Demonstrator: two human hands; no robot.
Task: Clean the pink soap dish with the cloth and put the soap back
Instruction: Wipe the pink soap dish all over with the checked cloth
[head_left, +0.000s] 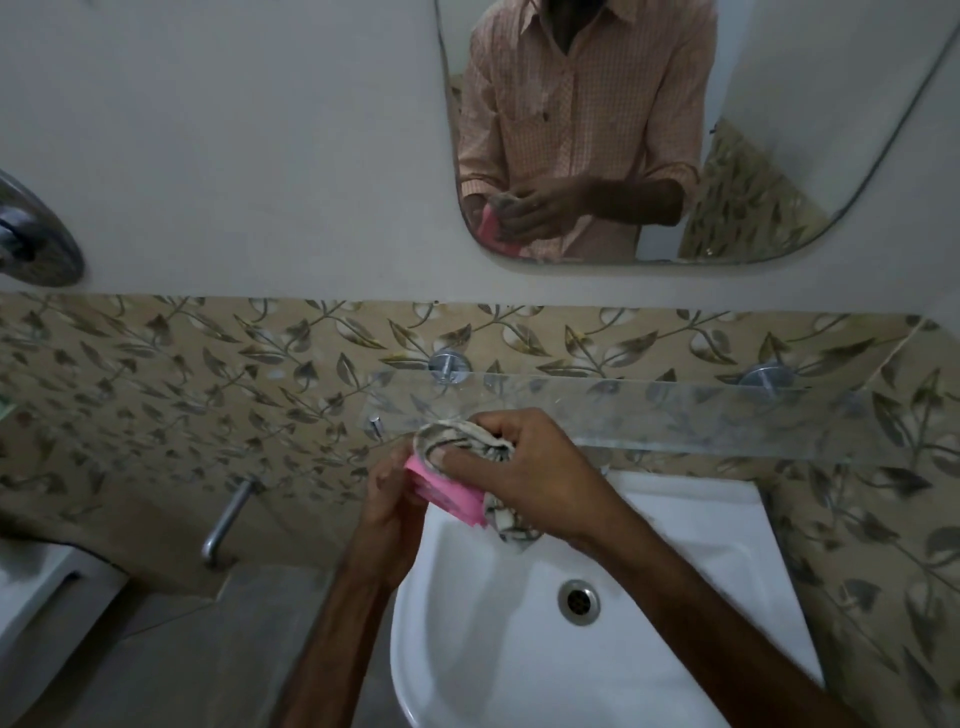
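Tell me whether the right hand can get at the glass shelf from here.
Probably yes. The right hand sits in front of the glass shelf with nothing between them, though it grips the cloth against the soap dish, so the cloth would come along.

Left hand (387, 496) and right hand (535, 467) meet, fingers curled.

Glossy pink plastic soap dish (447, 493), soft patterned cloth (467, 436), glossy white ceramic basin (701, 525), clear glass shelf (675, 415).
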